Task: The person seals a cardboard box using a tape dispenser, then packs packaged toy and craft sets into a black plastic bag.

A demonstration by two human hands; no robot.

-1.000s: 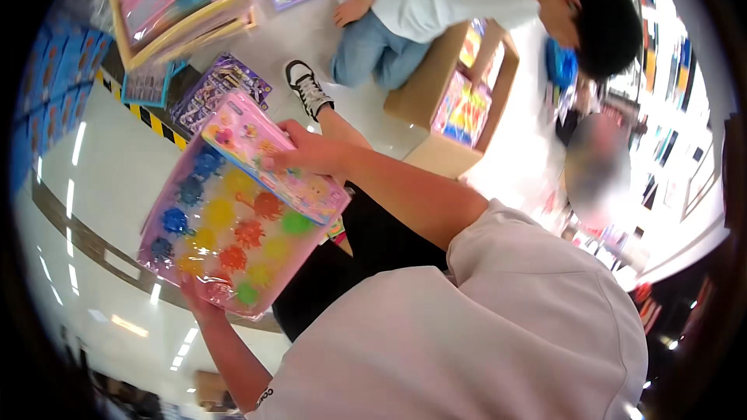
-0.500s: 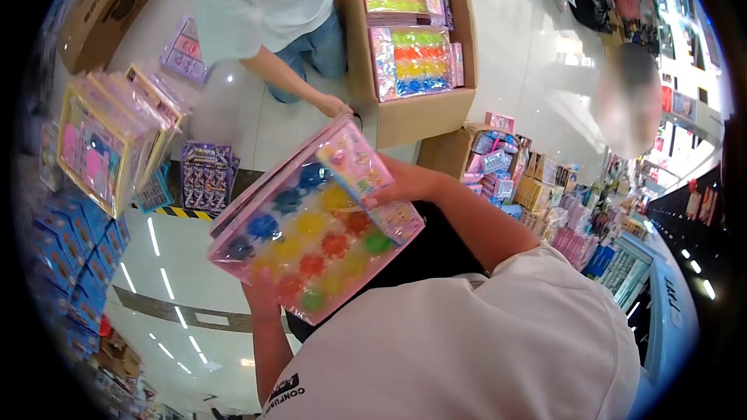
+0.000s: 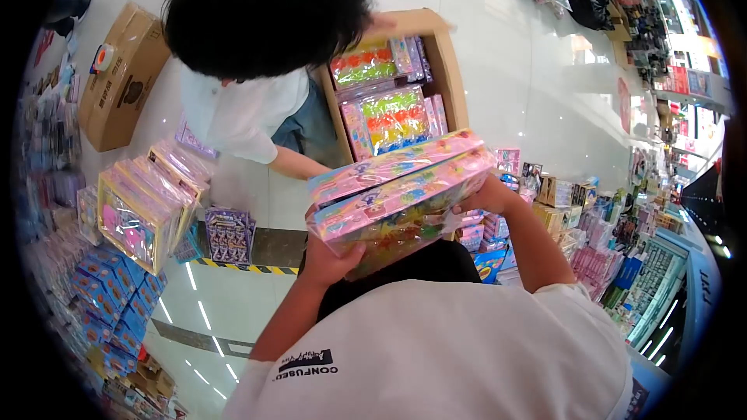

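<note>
Two pink, plastic-wrapped toy packs (image 3: 408,196) are held on edge, side by side, in front of my body. My left hand (image 3: 333,261) grips their left end, with the thumb on the near side. At the right end my right hand (image 3: 489,196) is closed on the near pack, its fingers partly hidden. Beyond the packs stands an open cardboard carton (image 3: 457,89), holding similar packs (image 3: 393,120) with green, orange and yellow rows. A co-worker (image 3: 249,109) bends over the carton's left side. One of that person's arms reaches to the packs' left end; whether it touches them is hidden.
Framed toy packs (image 3: 132,222) lean at the left, above stacked blue boxes (image 3: 109,292). Purple packs (image 3: 229,235) stand near a yellow-black floor strip (image 3: 257,269). A closed brown carton (image 3: 124,82) is at upper left. Boxed goods (image 3: 556,190) crowd the right side.
The packs have turned from showing their colourful faces to showing their printed edges, level in front of me. The co-worker has leaned in, head now in view. My left hand has come up.
</note>
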